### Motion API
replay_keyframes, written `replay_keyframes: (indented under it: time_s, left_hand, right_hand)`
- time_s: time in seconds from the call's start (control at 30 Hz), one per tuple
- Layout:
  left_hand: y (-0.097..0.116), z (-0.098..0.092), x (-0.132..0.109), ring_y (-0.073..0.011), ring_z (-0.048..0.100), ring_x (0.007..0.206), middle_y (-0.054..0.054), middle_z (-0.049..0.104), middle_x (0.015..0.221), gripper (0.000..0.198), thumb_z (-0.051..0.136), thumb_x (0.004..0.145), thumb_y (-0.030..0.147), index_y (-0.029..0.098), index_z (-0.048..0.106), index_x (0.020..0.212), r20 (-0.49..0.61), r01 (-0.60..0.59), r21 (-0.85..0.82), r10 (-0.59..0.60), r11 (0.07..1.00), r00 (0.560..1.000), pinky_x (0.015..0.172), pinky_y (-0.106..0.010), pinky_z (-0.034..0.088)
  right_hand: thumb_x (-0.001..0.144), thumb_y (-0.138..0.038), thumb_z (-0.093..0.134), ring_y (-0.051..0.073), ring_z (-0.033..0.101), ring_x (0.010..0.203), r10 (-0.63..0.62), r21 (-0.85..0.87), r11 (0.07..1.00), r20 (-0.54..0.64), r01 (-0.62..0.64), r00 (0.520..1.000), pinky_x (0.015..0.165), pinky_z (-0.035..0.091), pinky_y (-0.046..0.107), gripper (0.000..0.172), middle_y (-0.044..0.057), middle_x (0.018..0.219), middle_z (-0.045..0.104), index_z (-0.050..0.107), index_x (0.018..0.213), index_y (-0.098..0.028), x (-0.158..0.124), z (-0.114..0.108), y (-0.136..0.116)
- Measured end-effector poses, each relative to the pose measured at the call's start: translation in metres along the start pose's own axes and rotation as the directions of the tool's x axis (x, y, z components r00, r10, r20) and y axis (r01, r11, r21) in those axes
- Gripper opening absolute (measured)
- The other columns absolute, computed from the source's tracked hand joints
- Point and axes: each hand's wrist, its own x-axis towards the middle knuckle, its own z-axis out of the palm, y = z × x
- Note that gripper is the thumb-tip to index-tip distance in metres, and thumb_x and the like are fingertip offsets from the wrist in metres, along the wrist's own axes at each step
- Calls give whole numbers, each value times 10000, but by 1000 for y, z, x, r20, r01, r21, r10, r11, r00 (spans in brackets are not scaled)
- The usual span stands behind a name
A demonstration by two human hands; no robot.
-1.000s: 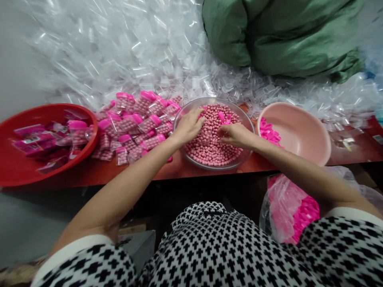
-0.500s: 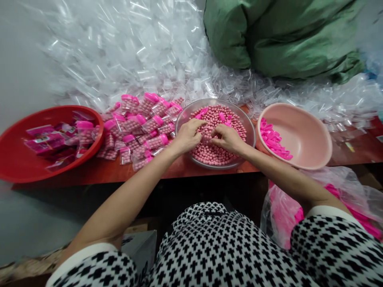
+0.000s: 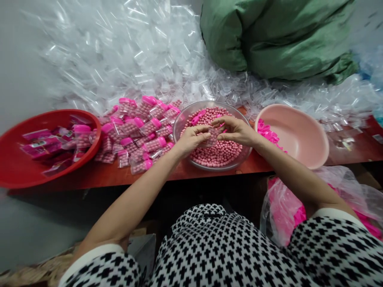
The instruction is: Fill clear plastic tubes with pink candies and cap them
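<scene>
Change: clear container (image 3: pixel 212 138) now shows raised over the metal bowl (image 3: pixel 178 123), apparently bead-filled. Your left hand (image 3: pixel 193 140) pinches it; your right hand (image 3: pixel 238 131) is spread at its right end, contact unclear.

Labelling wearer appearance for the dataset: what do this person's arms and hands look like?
Left hand and right hand: bare, no gloves. Forearms uncovered, no watch or bracelet visible. Short sleeves printed with black crosses on white, edged with plain white bands. Rings: too small to tell.
</scene>
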Motion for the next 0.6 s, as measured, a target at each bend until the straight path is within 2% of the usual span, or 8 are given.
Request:
replay_keyframes:
  time_s: [0.1, 0.17, 0.23, 0.33, 0.4, 0.5, 0.53, 0.6]
  left_hand:
    - [-1, 0, 0, -220, 719, 825, -82, 763, 975, 567, 919, 598, 451, 133, 770, 1043, 42, -41, 16, 40, 999, 998, 780, -374, 625]
    - [-2, -1, 1, -238, 720, 879, -88, 768, 1017, 584, 921, 598, 444, 137, 774, 1073, 51, -75, 61, 72, 995, 996, 816, -373, 614]
    - [-3, -1, 2, -259, 717, 932, -91, 770, 1022, 570, 923, 592, 442, 134, 784, 1051, 59, -112, 122, 106, 986, 993, 858, -380, 598]
    - [-6, -1, 6, -285, 706, 986, -96, 773, 1001, 539, 920, 578, 474, 126, 797, 971, 57, -178, 202, 170, 963, 984, 915, -399, 576]
    - [-8, -1, 8, -277, 704, 981, -97, 771, 1014, 541, 915, 588, 477, 130, 794, 985, 19, -204, 218, 204, 954, 979, 914, -399, 577]
    - [-10, 1, 7, -246, 707, 920, -92, 766, 1025, 546, 902, 624, 473, 143, 779, 1041, -68, -197, 182, 213, 963, 975, 830, -374, 605]
    - [-9, 1, 6, -239, 707, 913, -90, 765, 1024, 545, 900, 631, 475, 148, 774, 1049, -86, -192, 159, 207, 968, 975, 812, -365, 610]
    - [-9, 2, 3, -236, 708, 930, -90, 765, 1033, 542, 896, 646, 487, 153, 768, 1052, -88, -181, 114, 191, 977, 978, 812, -355, 615]
  right_hand:
    - [831, -368, 773, 163, 635, 891, -108, -184, 974, 119, 129, 987, 788, 513, 273, 306, 58, 1019, 711, 705, 1066, -185, 5, -9, -1]
    - [860, -356, 742, 155, 628, 851, -127, -257, 952, 161, 166, 979, 763, 489, 261, 251, 51, 961, 721, 711, 1031, -176, 8, -13, -3]
    - [862, -317, 730, 139, 616, 794, -93, -315, 936, 208, 157, 974, 719, 463, 244, 209, 31, 902, 717, 703, 1007, -169, 10, -15, -6]
    - [813, -264, 757, 112, 583, 675, 36, -373, 925, 265, 68, 963, 630, 416, 221, 158, -13, 748, 672, 678, 898, -157, 12, -18, -12]
    - [796, -311, 777, 105, 571, 600, 129, -310, 950, 235, -51, 964, 587, 413, 220, 204, -27, 658, 638, 651, 818, -154, 11, -23, -15]
    - [778, -462, 795, 121, 586, 543, 266, -148, 957, 103, -250, 958, 560, 448, 244, 332, -11, 607, 637, 663, 779, -157, 6, -38, -15]
    - [767, -480, 803, 128, 593, 544, 310, -163, 941, 62, -296, 949, 567, 455, 252, 342, -4, 601, 643, 686, 772, -158, 4, -43, -14]
    - [757, -422, 819, 143, 609, 579, 362, -355, 866, -41, -353, 931, 604, 452, 265, 271, 3, 598, 656, 736, 751, -164, -2, -52, -9]
